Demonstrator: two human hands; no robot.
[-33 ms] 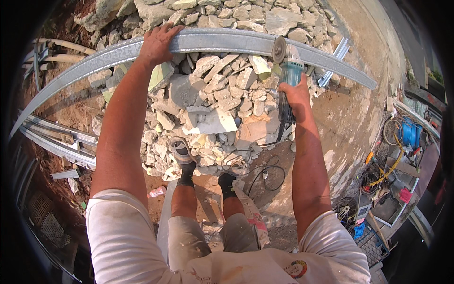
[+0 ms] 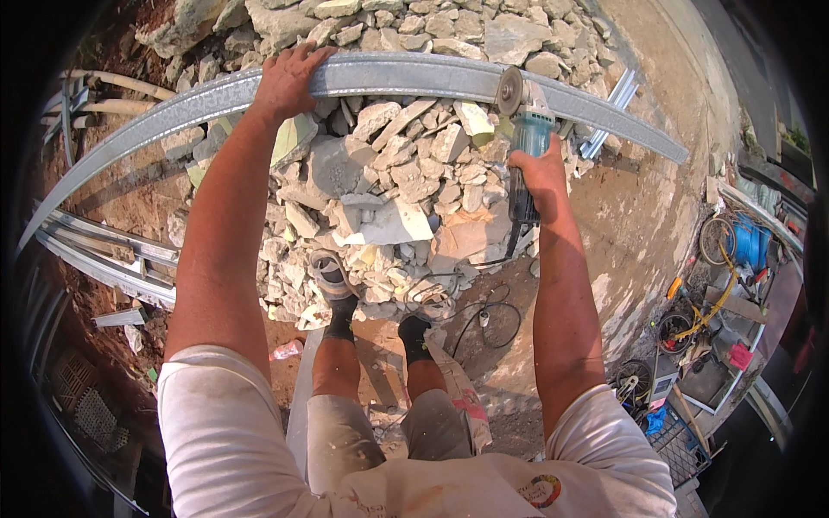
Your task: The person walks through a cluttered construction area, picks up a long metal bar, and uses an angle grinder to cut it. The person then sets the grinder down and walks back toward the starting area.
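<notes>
A long galvanized metal channel (image 2: pixel 401 76) lies across the rubble, looking curved in this wide view. My left hand (image 2: pixel 290 79) rests over it left of the middle, fingers over its far edge, gripping it. In my right hand (image 2: pixel 541 175) is a teal and black angle grinder (image 2: pixel 532 136), held by its body with the thumb along the left side. Its cutting disc (image 2: pixel 509 90) is up against or just above the channel's right part; I cannot tell whether they touch. The grinder's cord (image 2: pixel 513 242) runs down from its rear end.
Broken concrete rubble (image 2: pixel 414 168) spreads beneath the channel and around my feet. More metal channels (image 2: pixel 112 259) lie at the left, with short pieces (image 2: pixel 611 112) at the right. A loop of black cable (image 2: pixel 488 324) is on the ground. Bicycles and clutter (image 2: pixel 673 332) stand at far right.
</notes>
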